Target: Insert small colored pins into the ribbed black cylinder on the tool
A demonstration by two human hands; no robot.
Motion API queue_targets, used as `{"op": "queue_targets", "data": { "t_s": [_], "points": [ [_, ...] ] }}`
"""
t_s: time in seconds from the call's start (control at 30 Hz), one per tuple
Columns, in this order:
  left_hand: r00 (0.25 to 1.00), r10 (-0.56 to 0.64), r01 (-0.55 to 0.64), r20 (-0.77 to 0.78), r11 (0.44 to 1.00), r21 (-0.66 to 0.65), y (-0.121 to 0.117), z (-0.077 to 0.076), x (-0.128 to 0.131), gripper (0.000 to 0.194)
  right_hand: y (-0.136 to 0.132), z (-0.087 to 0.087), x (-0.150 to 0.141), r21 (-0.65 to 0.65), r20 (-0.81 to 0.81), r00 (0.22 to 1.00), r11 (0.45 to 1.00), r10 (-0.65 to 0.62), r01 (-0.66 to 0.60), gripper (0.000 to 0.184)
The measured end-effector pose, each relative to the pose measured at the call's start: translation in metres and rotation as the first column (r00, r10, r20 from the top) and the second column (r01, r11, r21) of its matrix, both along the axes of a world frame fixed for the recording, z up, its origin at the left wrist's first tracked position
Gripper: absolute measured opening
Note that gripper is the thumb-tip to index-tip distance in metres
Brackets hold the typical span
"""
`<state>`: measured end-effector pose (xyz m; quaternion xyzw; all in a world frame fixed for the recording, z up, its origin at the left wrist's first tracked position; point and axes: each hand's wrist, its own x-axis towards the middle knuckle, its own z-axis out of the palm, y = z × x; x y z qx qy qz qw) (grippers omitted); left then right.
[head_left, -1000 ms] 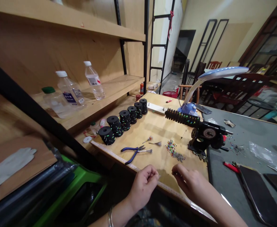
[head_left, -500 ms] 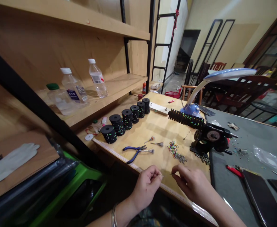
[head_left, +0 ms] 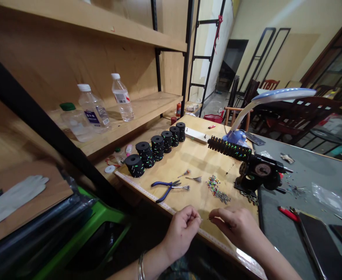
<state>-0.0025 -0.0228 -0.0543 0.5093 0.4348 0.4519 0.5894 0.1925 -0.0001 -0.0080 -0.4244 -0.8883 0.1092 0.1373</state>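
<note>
Brown wooden chairs, pale yellowish wall

A single head-worn camera is looking forward and down over the near edge of a pale wooden tabletop. It is sitting close to the wearer's bare left hand and bare right hand, which are showing at the lower centre of the frame. Its wide view is taking in a tan wooden shelf unit with black metal posts at the upper left and is reaching past a blue-and-white desk lamp to distant dark wooden chairs at the upper right.
</note>
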Motion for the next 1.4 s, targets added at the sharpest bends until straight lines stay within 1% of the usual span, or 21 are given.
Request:
{"op": "queue_targets", "data": {
  "t_s": [0.13,0.23,0.33,0.4,0.47,0.5,0.53,0.57,0.6,0.63,0.67,0.73,0.8,0.87,1.0,1.07,1.13,1.3,1.4],
  "points": [
    [1.000,0.012,-0.012,-0.008,1.000,0.016,0.001,-0.007,-0.001,0.020,-0.001,0.009,0.004,-0.042,-0.022,0.999,0.999,-0.024,0.023,0.017],
    [0.998,0.023,-0.020,-0.061,0.999,0.046,0.001,-0.013,-0.005,0.019,-0.002,0.015,0.007,-0.046,-0.026,1.000,0.999,0.002,-0.003,0.020],
    [0.980,0.021,0.006,-0.200,0.992,0.130,0.001,-0.014,-0.009,0.018,-0.003,0.016,0.009,-0.067,-0.021,1.000,0.998,0.007,-0.009,0.023],
    [0.950,0.045,0.024,-0.310,0.976,0.215,0.002,-0.010,-0.009,0.015,-0.003,0.015,0.010,-0.081,-0.006,1.000,0.997,-0.008,0.007,0.023],
    [0.927,0.077,0.024,-0.367,0.965,0.262,0.004,-0.004,-0.006,0.008,-0.003,0.014,0.010,-0.084,0.014,1.000,0.996,-0.019,0.020,0.021],
    [0.929,0.067,0.031,-0.363,0.966,0.257,0.005,0.000,-0.003,0.017,-0.002,0.014,0.010,-0.082,0.023,1.000,0.996,-0.020,0.022,0.020],
    [0.942,0.032,0.050,-0.335,0.971,0.232,0.007,0.004,0.001,0.029,-0.002,0.015,0.010,-0.083,0.029,0.999,0.996,-0.019,0.022,0.019],
    [0.958,-0.027,0.086,-0.286,0.977,0.196,0.009,0.007,0.006,0.040,-0.002,0.016,0.010,-0.087,0.026,0.999,0.996,-0.018,0.020,0.019],
    [0.970,-0.096,0.134,-0.223,0.978,0.161,0.011,0.011,0.012,0.046,-0.001,0.017,0.010,-0.099,0.015,1.000,0.995,-0.017,0.018,0.018],
    [0.975,-0.159,0.180,-0.152,0.974,0.137,0.013,0.014,0.018,0.046,-0.001,0.019,0.010,-0.117,-0.003,1.000,0.993,-0.018,0.017,0.019],
    [0.974,-0.208,0.217,-0.087,0.968,0.125,0.015,0.016,0.023,0.041,-0.001,0.021,0.011,-0.139,-0.024,1.000,0.990,-0.020,0.017,0.019],
    [0.967,-0.254,0.253,-0.001,0.960,0.118,0.019,0.019,0.031,0.025,0.000,0.026,0.011,-0.180,-0.055,0.998,0.983,-0.030,0.020,0.020],
    [0.961,-0.273,0.268,0.042,0.958,0.106,0.022,0.019,0.035,0.011,0.000,0.029,0.013,-0.196,-0.055,0.998,0.980,-0.042,0.031,0.020],
    [0.954,-0.294,0.291,0.063,0.955,0.058,0.024,0.016,0.034,0.007,0.001,0.031,0.016,-0.171,-0.034,0.999,0.985,-0.038,0.031,0.019],
    [0.941,-0.320,0.326,0.108,0.944,-0.043,0.026,0.008,0.031,0.014,0.003,0.033,0.022,-0.065,0.043,0.998,0.997,0.042,-0.040,0.019],
    [0.936,-0.325,0.338,0.131,0.938,-0.084,0.026,0.005,0.031,0.017,0.004,0.034,0.024,-0.045,0.076,0.994,0.996,0.077,-0.073,0.019],
    [0.935,-0.325,0.341,0.139,0.934,-0.108,0.026,0.006,0.034,0.018,0.003,0.036,0.023,-0.039,0.096,0.992,0.996,0.084,-0.080,0.019],
    [0.952,-0.286,0.292,0.105,0.956,-0.041,0.027,0.009,0.042,0.015,0.002,0.038,0.020,-0.027,0.094,0.994,0.998,0.058,-0.056,0.021],
    [0.958,-0.271,0.275,0.088,0.961,-0.033,0.027,0.008,0.043,0.011,0.003,0.036,0.022,-0.031,0.069,0.996,0.998,0.049,-0.047,0.021]
  ]
}}
